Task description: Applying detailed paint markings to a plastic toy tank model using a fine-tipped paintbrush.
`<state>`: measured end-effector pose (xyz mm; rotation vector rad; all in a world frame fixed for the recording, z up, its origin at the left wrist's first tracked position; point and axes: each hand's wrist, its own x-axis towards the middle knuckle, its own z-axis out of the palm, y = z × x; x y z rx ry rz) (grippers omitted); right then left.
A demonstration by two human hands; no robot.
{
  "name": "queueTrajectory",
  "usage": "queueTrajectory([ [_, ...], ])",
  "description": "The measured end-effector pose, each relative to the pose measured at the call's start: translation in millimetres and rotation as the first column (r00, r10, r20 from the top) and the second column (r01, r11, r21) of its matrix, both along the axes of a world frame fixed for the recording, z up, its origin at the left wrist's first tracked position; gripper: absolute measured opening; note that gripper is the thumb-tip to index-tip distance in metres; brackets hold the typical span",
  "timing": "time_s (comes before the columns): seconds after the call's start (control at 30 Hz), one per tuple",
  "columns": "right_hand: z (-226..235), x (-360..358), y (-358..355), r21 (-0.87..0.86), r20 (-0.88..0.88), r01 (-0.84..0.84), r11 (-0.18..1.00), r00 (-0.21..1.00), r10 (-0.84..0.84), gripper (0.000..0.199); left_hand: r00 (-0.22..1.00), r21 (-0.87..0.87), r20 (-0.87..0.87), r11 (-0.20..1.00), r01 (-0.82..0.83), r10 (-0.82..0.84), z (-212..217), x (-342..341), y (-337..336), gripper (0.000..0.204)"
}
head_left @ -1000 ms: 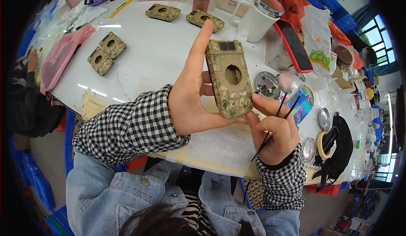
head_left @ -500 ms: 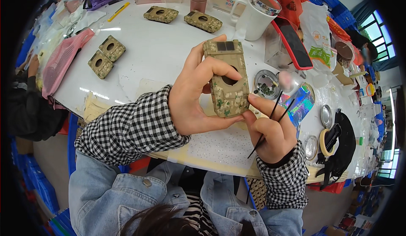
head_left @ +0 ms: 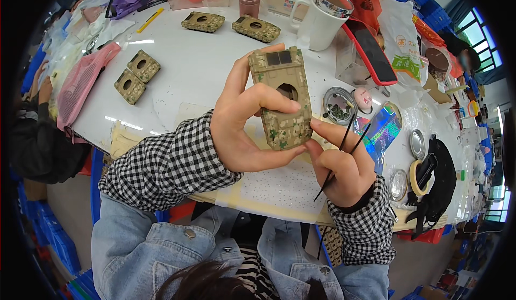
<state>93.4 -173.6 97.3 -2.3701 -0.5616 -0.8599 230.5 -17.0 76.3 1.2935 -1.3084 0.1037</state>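
Observation:
My left hand [head_left: 239, 112] grips a camouflage-painted toy tank hull [head_left: 285, 120] above the table, thumb below and index finger bent across its top by the round hole. My right hand [head_left: 346, 174] is closed, thumb and index fingertip close together at the hull's lower right corner. Thin black rods [head_left: 360, 139] are tucked in its curled fingers, spreading apart at the top; I cannot tell whether they are one tool. Whether the fingertips also pinch a small part is hidden. More hulls lie beyond: two [head_left: 257, 29] at the back, two [head_left: 137, 77] at the left.
Right of the hull stand a round tin with dark green bits [head_left: 339, 106] and a pink egg-shaped object [head_left: 363, 100]. Further back are a white mug [head_left: 317, 29] and a red-edged phone [head_left: 371, 53]. A tape roll [head_left: 416, 177], black cloth [head_left: 441, 184] and pink mesh bag [head_left: 80, 90] flank the table.
The hull has shifted slightly left and tilted a little. My left index finger has slid down from the hole to its lower edge. My right hand stays by the hull's lower corner.

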Motion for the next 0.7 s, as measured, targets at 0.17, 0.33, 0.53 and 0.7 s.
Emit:
queueTrajectory([
  [0.17, 1.1, 1.7, 1.0, -0.015, 0.025, -0.005, 1.000, 1.000, 0.005, 0.017, 1.000, 0.003, -0.021, 1.000, 0.006, -0.006, -0.3, -0.2, 1.5, 0.052],
  [0.33, -4.9, 0.1, 2.9, 0.050, 0.035, 0.023, 0.998, 0.999, -0.025, 0.018, 0.998, -0.017, -0.067, 1.000, 0.009, -0.010, -3.4, -0.9, 1.1, 0.053],
  [0.53, 9.6, -12.7, -12.7, 0.012, 0.021, 0.234, 0.972, 0.972, -0.234, 0.024, 1.000, 0.068, -0.011, 0.997, -0.021, 0.022, -0.4, 0.0, 3.5, 0.060],
  [0.7, 14.2, -14.5, -18.8, -0.023, -0.076, 0.474, 0.880, 0.877, -0.474, 0.012, 0.999, 0.074, -0.010, 0.996, -0.043, 0.044, 0.1, 1.3, 2.5, 0.059],
])
